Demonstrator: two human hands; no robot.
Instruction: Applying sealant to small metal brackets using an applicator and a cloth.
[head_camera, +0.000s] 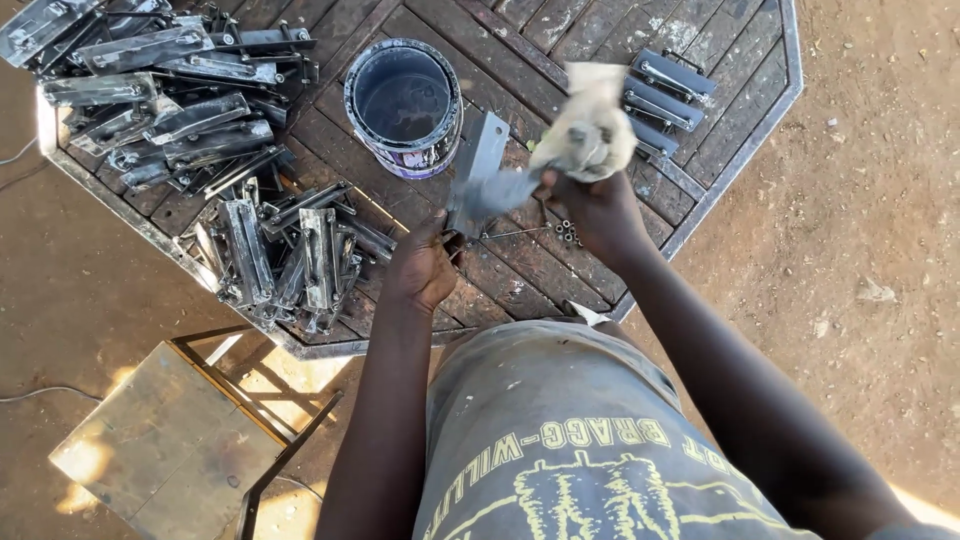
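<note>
My left hand (422, 268) grips the lower end of a flat grey metal piece (480, 165) that stands up off the wooden table (520, 60). My right hand (592, 208) clutches a dirty pale rag (590, 125), blurred with motion, right beside the metal piece's upper part. A round paint tin (404, 105) with dark liquid sits just left of the metal piece.
A big heap of shiny metal pieces (200, 130) covers the table's left side. Several dark painted pieces (665, 90) lie at the upper right. Small nuts (567, 232) rest near my right hand. A small wooden stool (175, 445) stands on the dirt floor, lower left.
</note>
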